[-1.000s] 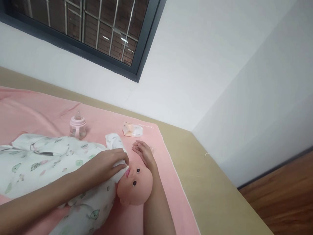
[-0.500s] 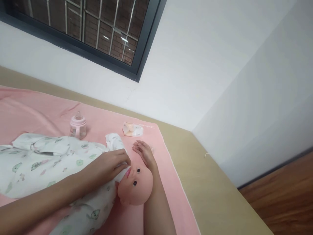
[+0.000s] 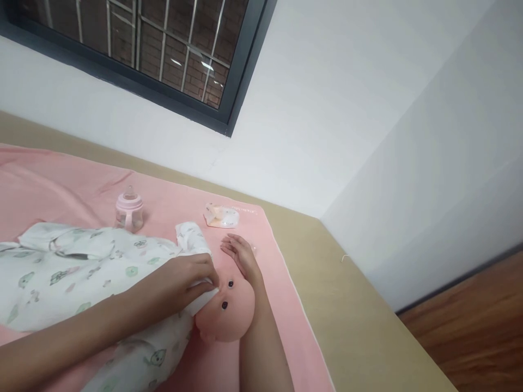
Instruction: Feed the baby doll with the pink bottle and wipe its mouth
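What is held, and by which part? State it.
The left hand pinches a thin, plain white cloth near its visible edge, at the smooth, bald pink doll's face. The right hand shows nothing in its grip.

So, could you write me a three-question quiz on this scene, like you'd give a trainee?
1. True or false: the baby bottle stands upright on the pink sheet.

2. Which hand pinches the white cloth at the doll's face: A, the left hand; or B, the right hand?

3. Fill in the blank: the doll's head rests against the person's right ______.

Key:
1. True; its teat points up.
2. A.
3. Forearm.
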Motion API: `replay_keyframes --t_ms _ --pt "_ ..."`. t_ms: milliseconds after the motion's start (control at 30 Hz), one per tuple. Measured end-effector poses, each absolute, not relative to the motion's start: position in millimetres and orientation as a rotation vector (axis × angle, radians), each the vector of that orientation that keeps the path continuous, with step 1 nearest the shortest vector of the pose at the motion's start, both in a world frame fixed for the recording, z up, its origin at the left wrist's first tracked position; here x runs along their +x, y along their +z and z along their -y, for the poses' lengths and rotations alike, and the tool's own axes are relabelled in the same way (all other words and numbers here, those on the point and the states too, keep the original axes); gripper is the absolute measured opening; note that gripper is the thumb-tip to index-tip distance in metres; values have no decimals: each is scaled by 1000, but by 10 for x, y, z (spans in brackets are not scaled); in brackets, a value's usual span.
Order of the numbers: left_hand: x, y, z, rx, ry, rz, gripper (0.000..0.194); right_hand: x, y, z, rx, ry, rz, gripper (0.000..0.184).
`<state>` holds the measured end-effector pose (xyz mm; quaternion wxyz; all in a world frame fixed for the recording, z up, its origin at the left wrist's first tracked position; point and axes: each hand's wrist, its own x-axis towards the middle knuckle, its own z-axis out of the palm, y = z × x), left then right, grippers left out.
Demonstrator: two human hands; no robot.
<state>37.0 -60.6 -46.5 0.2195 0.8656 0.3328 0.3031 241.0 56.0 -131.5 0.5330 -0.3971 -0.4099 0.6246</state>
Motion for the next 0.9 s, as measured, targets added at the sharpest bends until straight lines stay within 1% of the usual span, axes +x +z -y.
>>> replay_keyframes --t_ms 167,667,900 --pt "376 -459 615 2431 762 -905 23 2405 -1297 -553 -950 1494 974 36" --pt "377 -552 558 2422 863 -923 31 2407 -1316 -567 -942 1493 985 36" --pt "380 -513 558 2388 846 -960 29 2411 -1328 -584 -940 1488 984 38"
